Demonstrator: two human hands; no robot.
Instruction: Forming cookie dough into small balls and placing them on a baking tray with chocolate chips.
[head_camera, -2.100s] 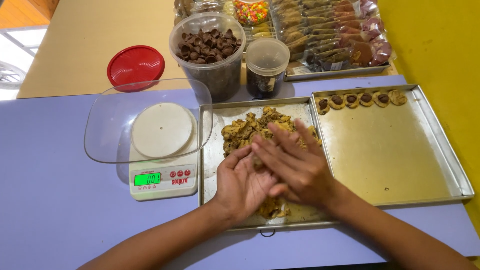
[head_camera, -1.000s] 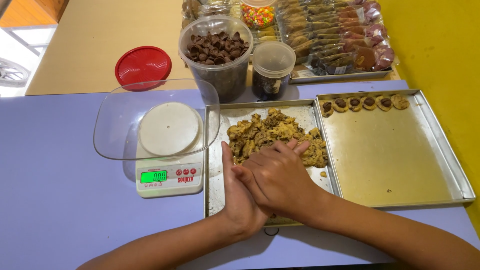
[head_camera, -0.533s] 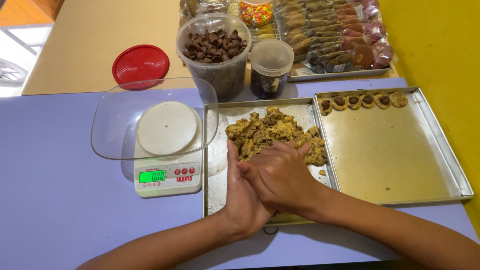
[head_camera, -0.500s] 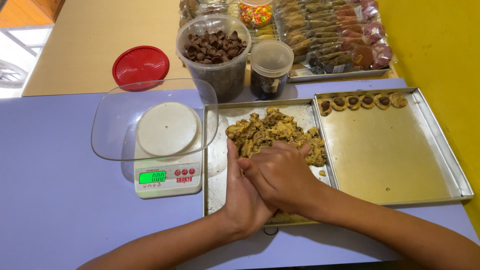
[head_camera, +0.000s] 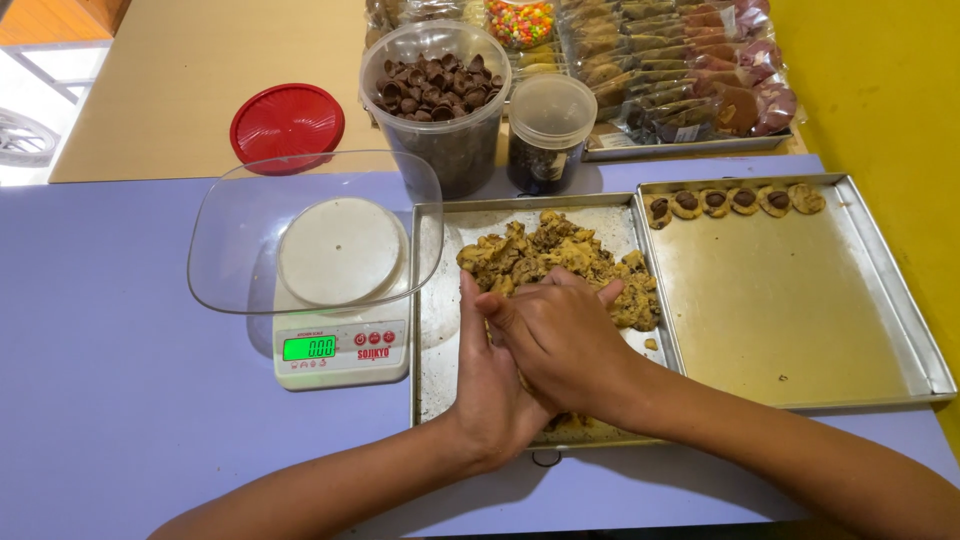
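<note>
A heap of brown, chunky cookie dough (head_camera: 560, 262) lies in a metal tray (head_camera: 437, 330) in front of me. My left hand (head_camera: 487, 385) is palm up over the tray's near half. Pressed flat on top of that palm is my right hand (head_camera: 560, 335), fingers closed together. Whatever sits between the two palms is hidden; dough crumbs show under them at the tray's near edge. A second, larger tray (head_camera: 800, 300) on the right carries a row of several small formed cookies (head_camera: 730, 200) with chocolate centres along its far edge.
A white kitchen scale (head_camera: 340, 345) with a lit green display carries a clear plastic bowl (head_camera: 250, 235) on the left. Behind the trays stand a clear tub of chocolate pieces (head_camera: 435, 95), a small lidded cup (head_camera: 547, 130), a red lid (head_camera: 287, 125) and packed cookies (head_camera: 680, 70).
Both hands shifted forward toward the dough heap. The right hand, earlier with fingers spread over the left palm, now lies pressed on it with fingers together.
</note>
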